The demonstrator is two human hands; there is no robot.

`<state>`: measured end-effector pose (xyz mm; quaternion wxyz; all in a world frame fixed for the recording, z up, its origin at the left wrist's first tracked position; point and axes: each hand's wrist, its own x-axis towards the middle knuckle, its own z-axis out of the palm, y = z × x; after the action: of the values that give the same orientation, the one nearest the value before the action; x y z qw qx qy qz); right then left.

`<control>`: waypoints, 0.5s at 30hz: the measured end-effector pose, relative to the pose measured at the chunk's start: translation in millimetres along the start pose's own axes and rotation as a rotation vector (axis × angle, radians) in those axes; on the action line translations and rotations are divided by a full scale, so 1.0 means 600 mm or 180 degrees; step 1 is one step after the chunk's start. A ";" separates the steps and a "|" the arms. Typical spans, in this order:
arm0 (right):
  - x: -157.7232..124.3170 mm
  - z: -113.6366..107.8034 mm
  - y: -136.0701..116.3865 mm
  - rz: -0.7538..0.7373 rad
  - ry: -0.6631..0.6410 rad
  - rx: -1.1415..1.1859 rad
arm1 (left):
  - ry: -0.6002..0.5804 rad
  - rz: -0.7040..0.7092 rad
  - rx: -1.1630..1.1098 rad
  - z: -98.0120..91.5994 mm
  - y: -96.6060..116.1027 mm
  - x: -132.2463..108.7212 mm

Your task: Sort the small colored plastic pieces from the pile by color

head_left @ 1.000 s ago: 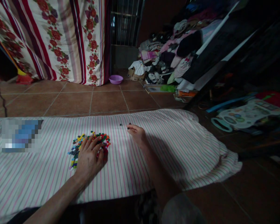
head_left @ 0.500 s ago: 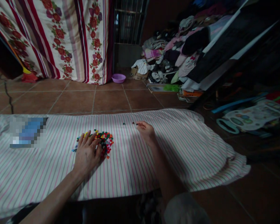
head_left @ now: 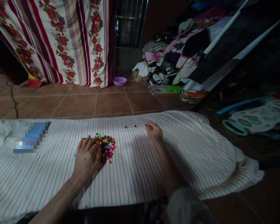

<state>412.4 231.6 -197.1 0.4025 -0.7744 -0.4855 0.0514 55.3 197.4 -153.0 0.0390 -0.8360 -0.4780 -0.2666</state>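
A pile of small coloured cubes (head_left: 110, 146) lies on the striped cloth. My left hand (head_left: 87, 155) rests on the pile's left side, fingers spread, covering part of it. Off to the right, my right hand (head_left: 155, 132) is closed in a pinch just above or on the cloth. At its fingertips shows a small dark cube (head_left: 146, 125), mostly covered by the fingers. Two single pieces sit left of that hand, spaced apart in a row: a dark green cube (head_left: 125, 127) and a dark brownish cube (head_left: 135, 126).
The striped cloth (head_left: 191, 155) covers a long low surface. A blurred-out blue flat object (head_left: 32, 137) lies on its left. Beyond are a tiled floor (head_left: 114, 101), a purple basin (head_left: 120, 81), a flowered curtain (head_left: 67, 40) and heaped clothes (head_left: 175, 56).
My right hand has moved right, away from the two single cubes, with the small dark cube at its fingertips. My left hand stays on the pile. The view has shifted slightly.
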 end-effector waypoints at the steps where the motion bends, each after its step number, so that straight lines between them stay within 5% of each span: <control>1: 0.004 0.002 0.001 -0.0016 0.0012 -0.0085 | -0.0015 -0.0005 0.0014 0.001 -0.001 0.000; 15: 0.016 0.031 0.010 -0.0297 0.0182 -0.0392 | -0.0077 0.0019 0.0012 0.004 0.002 -0.001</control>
<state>412.7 248.5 -210.7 0.3698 -0.7753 -0.5116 -0.0195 56.8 197.0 -155.3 0.0357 -0.8405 -0.4764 -0.2555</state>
